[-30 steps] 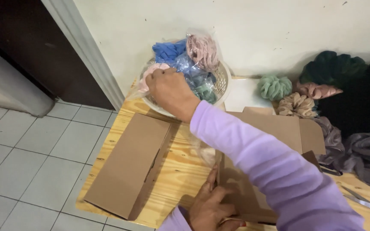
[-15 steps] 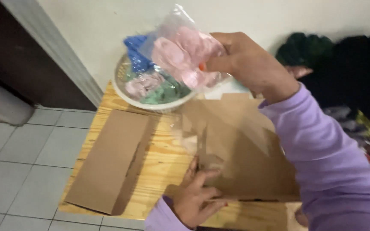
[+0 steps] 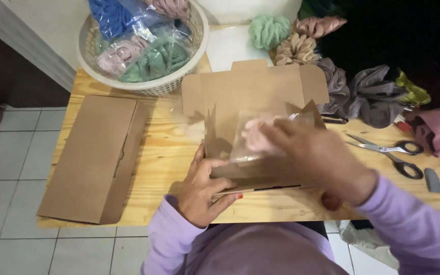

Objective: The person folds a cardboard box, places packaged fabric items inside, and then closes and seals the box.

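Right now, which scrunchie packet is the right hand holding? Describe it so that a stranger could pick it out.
Start at the wooden table and find the open cardboard box at its middle. Over that box the right hand holds a clear plastic packet with a pale pink scrunchie inside. The other packets all lie in the white basket.

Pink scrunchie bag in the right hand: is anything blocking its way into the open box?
Nothing visible does. The right hand holds the clear bag over the open box; the left hand only grips the box's front-left wall.
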